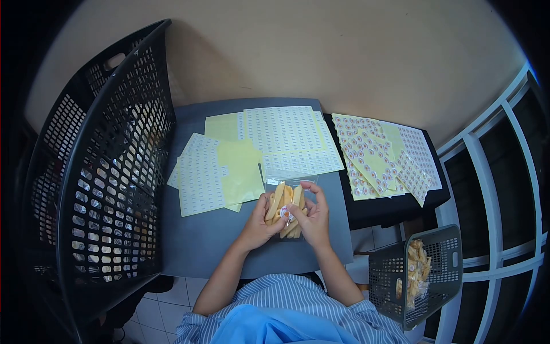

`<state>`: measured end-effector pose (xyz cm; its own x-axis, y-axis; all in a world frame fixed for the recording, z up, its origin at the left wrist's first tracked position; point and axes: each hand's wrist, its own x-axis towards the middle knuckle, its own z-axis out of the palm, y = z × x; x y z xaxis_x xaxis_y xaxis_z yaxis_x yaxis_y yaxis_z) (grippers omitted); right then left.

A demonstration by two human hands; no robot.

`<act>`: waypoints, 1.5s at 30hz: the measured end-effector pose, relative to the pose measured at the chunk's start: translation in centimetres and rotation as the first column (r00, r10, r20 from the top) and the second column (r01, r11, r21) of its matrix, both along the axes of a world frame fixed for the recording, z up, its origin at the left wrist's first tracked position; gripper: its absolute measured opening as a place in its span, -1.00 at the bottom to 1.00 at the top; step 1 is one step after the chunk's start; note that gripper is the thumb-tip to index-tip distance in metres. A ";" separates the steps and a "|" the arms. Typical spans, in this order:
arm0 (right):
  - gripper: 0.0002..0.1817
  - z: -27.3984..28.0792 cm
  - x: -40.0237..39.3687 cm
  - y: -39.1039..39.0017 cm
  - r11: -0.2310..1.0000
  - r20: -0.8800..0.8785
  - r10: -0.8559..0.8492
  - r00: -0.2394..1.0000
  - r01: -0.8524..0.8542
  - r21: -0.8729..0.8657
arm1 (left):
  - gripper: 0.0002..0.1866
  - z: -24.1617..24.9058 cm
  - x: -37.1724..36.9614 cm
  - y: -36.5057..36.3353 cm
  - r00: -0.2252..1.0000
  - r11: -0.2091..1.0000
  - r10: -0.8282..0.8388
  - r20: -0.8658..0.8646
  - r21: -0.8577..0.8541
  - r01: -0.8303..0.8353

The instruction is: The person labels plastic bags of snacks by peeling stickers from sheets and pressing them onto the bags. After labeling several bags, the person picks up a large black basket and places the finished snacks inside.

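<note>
A clear plastic bag of pale, stick-shaped snacks point(289, 196) lies at the front of the grey table, between my two hands. My left hand point(265, 222) grips its left side, fingers curled round the edge and thumb on the front. On the right side, my right hand point(313, 218) holds the bag, its thumb pressing by a round white sticker point(286, 212) with a red-orange centre. A small white label point(273, 182) shows near the bag's top left corner. The bag's flat top end points away from me.
Sheets of small labels point(286, 131) spread over the grey table point(252, 252). Round-sticker sheets point(378, 155) lie on a black-covered surface at right. A tall dark basket point(109, 149) stands left; a smaller basket point(450, 269) with snack bags point(417, 269) sits lower right.
</note>
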<state>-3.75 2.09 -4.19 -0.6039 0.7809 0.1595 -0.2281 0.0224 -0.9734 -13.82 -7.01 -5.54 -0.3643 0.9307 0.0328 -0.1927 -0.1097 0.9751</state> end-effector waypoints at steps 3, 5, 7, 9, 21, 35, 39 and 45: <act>-0.42 -0.4 0.1 -0.1 1.000 0.003 0.005 1.000 -0.005 0.030 | -0.51 -0.2 0.1 -0.1 0.999 0.999 0.020 -0.037 0.026 -0.019; -0.39 0.3 0.7 -0.2 0.992 0.057 0.057 0.997 -0.063 0.109 | -0.53 -0.5 0.1 0.0 0.996 0.998 0.043 -0.075 0.059 -0.039; -0.35 0.8 1.4 -0.5 0.974 0.113 0.107 0.988 -0.127 0.185 | -0.56 -0.7 -0.1 0.0 0.996 0.998 0.001 0.088 0.068 -0.007; -0.29 0.9 2.1 -0.7 0.963 0.173 0.189 0.967 -0.216 0.159 | -0.57 -0.6 0.2 -0.1 0.997 1.000 -0.015 0.071 0.029 0.013; -0.27 -1.0 19.7 7.3 0.616 -0.052 -0.771 0.635 0.764 0.191 | -0.16 0.4 0.6 -0.5 0.933 0.933 -0.358 0.025 -0.026 0.358; -0.47 -19.1 51.4 11.0 -0.299 0.474 -0.322 -0.819 0.563 0.770 | -0.35 0.4 0.9 -0.3 0.937 0.929 -0.339 0.083 -0.126 0.347; -0.50 -16.0 47.8 15.4 -0.332 0.136 -0.589 -0.797 0.392 0.858 | -0.39 2.7 1.2 -3.7 0.986 0.974 -0.164 -0.027 -0.162 0.158; -0.64 1.8 19.5 23.3 -0.044 -0.323 -0.903 0.285 0.684 0.728 | -0.51 5.4 -0.1 -16.4 0.955 0.927 0.208 -0.212 -0.270 -0.262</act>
